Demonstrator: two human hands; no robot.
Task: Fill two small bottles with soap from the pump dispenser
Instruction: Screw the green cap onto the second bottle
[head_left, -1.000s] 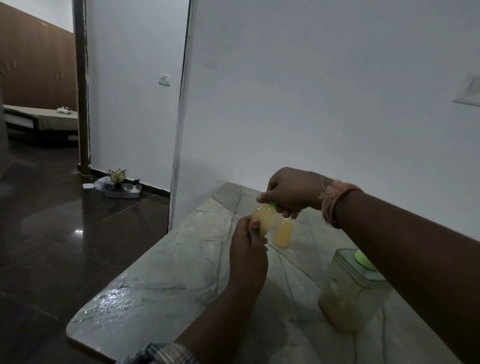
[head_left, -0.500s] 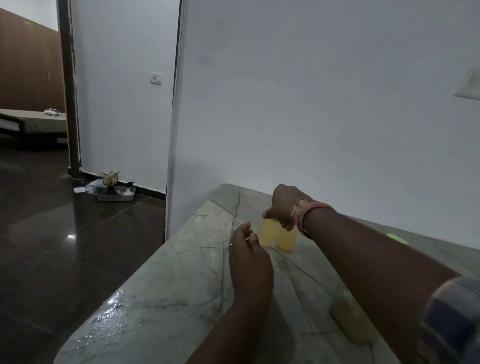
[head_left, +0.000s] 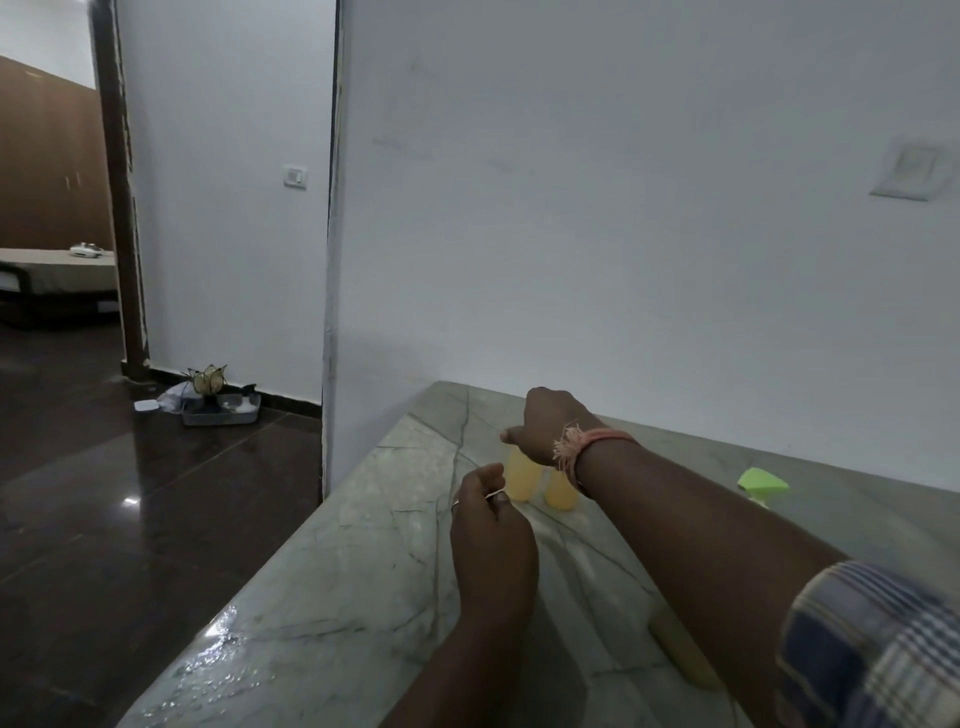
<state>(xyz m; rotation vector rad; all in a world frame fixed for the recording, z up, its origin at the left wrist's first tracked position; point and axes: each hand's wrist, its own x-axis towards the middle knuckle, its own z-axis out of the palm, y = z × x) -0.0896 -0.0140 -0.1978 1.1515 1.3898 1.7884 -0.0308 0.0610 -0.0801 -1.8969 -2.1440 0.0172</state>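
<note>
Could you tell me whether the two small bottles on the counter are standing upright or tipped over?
Upright. Both small bottles stand side by side on the marble counter, yellow soap showing in each. The right hand covers their tops, so caps cannot be told.

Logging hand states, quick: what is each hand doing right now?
Left hand: fingers loosely curled, holding nothing, clear of the two small bottles.
Right hand: curled over the bottle tops; whether it grips one cannot be told.
</note>
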